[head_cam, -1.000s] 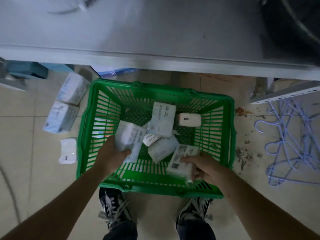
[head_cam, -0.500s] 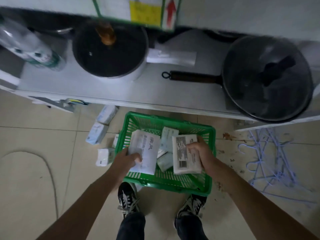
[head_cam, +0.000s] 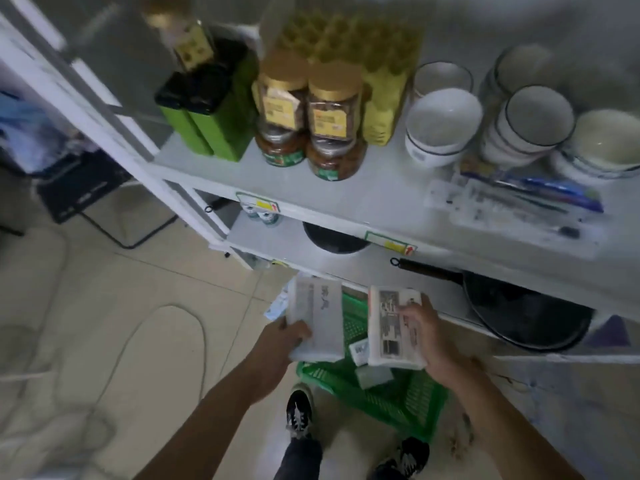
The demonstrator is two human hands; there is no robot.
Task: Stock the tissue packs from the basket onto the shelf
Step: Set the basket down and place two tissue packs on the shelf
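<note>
The person is carrying two tissue packs toward the shelf (head_cam: pixel 346 188), one in each hand, so the step in hand looks like the transfer from basket to shelf rather than the pick-up or the placing.

The left hand (head_cam: pixel 277 341) is holding a large white pack (head_cam: pixel 317 320) by its lower left corner, thumb lying across the face and the other fingers hidden behind it; the pack is standing nearly upright with its printed side facing the camera. The right hand (head_cam: pixel 422 334) is gripping a second pack (head_cam: pixel 393 327) along its right edge, fingers wrapping over the front, label side showing. Both forearms are reaching forward and slightly inward, with the two packs sitting side by side, close but apparently not touching.

Below them, the green basket (head_cam: pixel 398 396) is resting on the floor in front of the person's shoes, with a few smaller packs (head_cam: pixel 360 349) lying inside it.

The upper shelf is carrying jars (head_cam: pixel 311 109), green tins (head_cam: pixel 207 129) and bowls (head_cam: pixel 443 123); a bare stretch is showing in front of the jars and bowls. The next move probably calls for lifting both packs higher and picking such a free patch, without knocking the jars.
</note>
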